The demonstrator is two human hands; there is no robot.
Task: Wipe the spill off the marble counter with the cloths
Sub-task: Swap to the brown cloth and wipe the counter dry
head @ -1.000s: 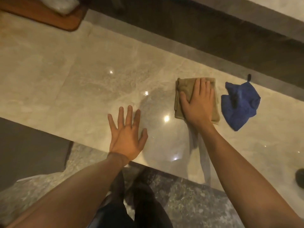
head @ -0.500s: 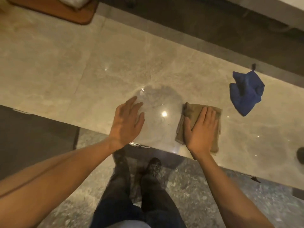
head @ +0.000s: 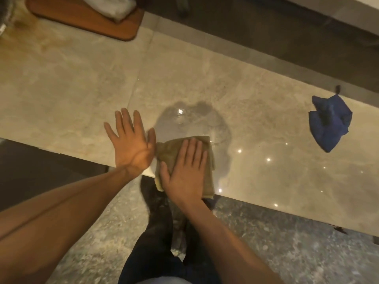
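Observation:
A folded tan cloth (head: 208, 181) lies at the near edge of the beige marble counter (head: 82, 89), partly hanging over it. My right hand (head: 184, 171) presses flat on this cloth, fingers together. My left hand (head: 131, 144) rests flat on the marble just left of the cloth, fingers spread, holding nothing. A dark wet patch (head: 192, 119) spreads on the counter just beyond the tan cloth. A crumpled blue cloth (head: 330, 121) lies at the counter's far right, away from both hands.
A wooden board (head: 86, 19) with a white bundle (head: 110, 7) on it sits at the back left. A dark recess runs behind the counter. Below the near edge are a speckled floor (head: 287, 253) and my legs.
My right hand has slid the tan cloth toward the near edge and to the left, up beside my left hand. My left hand has settled flat on the marble with fingers spread.

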